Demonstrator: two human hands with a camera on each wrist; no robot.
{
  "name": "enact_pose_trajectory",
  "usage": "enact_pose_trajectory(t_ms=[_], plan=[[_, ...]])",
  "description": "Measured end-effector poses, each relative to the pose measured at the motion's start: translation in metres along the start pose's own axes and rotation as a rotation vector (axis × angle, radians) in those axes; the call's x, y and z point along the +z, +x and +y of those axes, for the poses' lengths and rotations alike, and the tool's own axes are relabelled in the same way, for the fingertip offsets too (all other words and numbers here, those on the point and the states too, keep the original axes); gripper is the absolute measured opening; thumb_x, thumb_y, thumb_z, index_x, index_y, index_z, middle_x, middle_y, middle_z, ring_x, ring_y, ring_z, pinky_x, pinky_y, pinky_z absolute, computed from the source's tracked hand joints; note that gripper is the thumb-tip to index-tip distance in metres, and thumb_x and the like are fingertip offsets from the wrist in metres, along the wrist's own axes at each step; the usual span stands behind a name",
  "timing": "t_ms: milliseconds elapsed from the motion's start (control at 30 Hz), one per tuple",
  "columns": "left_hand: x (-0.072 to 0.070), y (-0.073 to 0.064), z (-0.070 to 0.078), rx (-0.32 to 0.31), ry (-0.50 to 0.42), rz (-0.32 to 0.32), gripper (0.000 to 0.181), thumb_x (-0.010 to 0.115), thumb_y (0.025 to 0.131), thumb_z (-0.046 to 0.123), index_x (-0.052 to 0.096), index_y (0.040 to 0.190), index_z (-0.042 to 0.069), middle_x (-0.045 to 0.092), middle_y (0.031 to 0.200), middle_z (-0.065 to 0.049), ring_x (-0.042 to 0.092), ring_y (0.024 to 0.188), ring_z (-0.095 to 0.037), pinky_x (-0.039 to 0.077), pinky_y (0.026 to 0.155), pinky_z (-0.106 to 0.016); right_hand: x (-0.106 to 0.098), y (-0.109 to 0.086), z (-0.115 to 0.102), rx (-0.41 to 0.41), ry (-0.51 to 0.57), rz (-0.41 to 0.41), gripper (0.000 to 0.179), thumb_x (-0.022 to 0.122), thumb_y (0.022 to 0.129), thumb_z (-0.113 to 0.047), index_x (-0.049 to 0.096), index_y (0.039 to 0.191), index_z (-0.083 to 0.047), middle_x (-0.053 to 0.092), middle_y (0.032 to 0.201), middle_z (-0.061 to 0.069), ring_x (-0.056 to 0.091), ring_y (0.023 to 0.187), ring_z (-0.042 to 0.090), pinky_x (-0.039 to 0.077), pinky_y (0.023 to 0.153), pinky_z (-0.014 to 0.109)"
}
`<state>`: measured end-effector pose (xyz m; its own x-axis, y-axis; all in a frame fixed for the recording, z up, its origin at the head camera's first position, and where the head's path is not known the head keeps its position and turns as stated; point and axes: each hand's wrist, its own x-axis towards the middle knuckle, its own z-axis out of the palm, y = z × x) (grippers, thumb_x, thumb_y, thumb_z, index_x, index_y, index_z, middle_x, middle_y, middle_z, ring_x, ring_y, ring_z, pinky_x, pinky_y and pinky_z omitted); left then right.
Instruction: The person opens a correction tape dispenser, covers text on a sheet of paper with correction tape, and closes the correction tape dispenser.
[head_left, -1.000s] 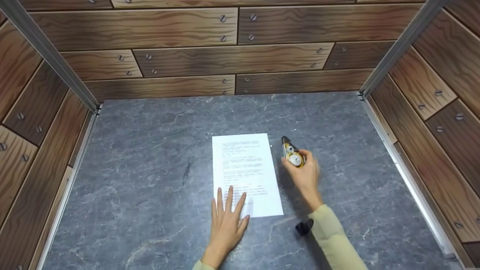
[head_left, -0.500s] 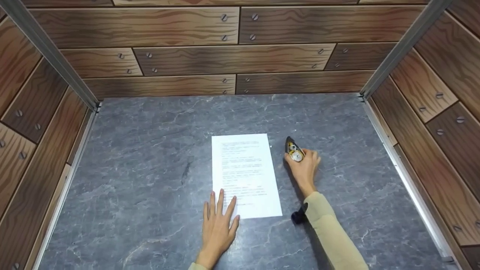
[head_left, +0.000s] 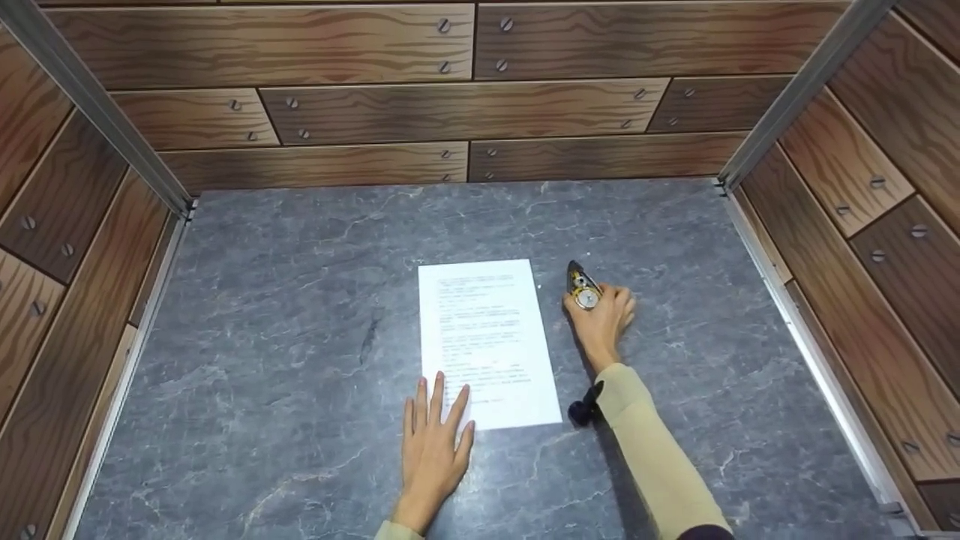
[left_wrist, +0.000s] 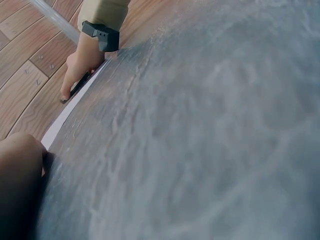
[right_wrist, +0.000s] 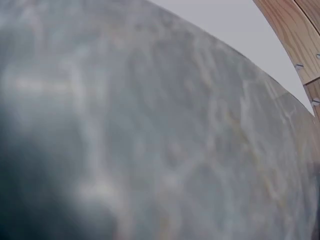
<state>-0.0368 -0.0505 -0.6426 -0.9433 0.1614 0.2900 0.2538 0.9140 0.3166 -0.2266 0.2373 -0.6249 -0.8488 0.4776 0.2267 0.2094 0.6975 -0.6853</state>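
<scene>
A sheet of printed paper (head_left: 499,330) lies on the grey marbled tabletop in the head view. My left hand (head_left: 433,457) is at its lower left corner, fingers straight and spread, fingertips over the last printed lines. Right of the sheet, my right hand (head_left: 604,319) holds a black and yellow correction tape (head_left: 584,292) between thumb and fingers, its dark tip pointing away from me. In the left wrist view the right hand (left_wrist: 82,65) shows beyond the paper's edge (left_wrist: 67,112). The right wrist view shows mostly blurred tabletop (right_wrist: 175,125) and a strip of the paper (right_wrist: 235,27).
Wood-print panels (head_left: 375,112) stand at the back and both sides of the tabletop (head_left: 285,300), with metal posts at the corners. A black wrist camera (head_left: 583,409) sticks out from the right sleeve (head_left: 652,450) close to the sheet's lower right corner.
My left hand has slid a little left and down toward the sheet's corner. The correction tape stays in my right hand, which has turned slightly and now sits lower over the table.
</scene>
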Motion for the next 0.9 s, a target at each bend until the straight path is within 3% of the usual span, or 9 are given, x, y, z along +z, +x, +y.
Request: enact_pose_trajectory(t_ms=[433, 900], plan=[[-0.003, 0.001, 0.000, -0.018, -0.002, -0.032, 0.053, 0.048, 0.101, 0.046, 0.044, 0.151, 0.029, 0.025, 0.162, -0.011, 0.017, 0.149, -0.038, 0.016, 0.116, -0.059, 0.007, 0.007, -0.005, -0.037, -0.075, 0.003, 0.067, 0.079, 0.077, -0.045, 0.060, 0.122, 0.000, 0.046, 0.117, 0.018, 0.040, 0.111, 0.037, 0.028, 0.096, 0.051], [0.000, 0.000, 0.000, -0.022, -0.010, -0.024, 0.053, 0.050, 0.099, 0.045, 0.045, 0.150, 0.030, 0.025, 0.162, -0.010, 0.016, 0.149, -0.037, 0.014, 0.117, -0.058, 0.011, 0.010, -0.005, -0.057, -0.129, -0.052, 0.081, 0.073, 0.079, -0.064, 0.057, 0.132, -0.005, 0.045, 0.122, 0.016, 0.041, 0.110, 0.036, 0.026, 0.095, 0.052]])
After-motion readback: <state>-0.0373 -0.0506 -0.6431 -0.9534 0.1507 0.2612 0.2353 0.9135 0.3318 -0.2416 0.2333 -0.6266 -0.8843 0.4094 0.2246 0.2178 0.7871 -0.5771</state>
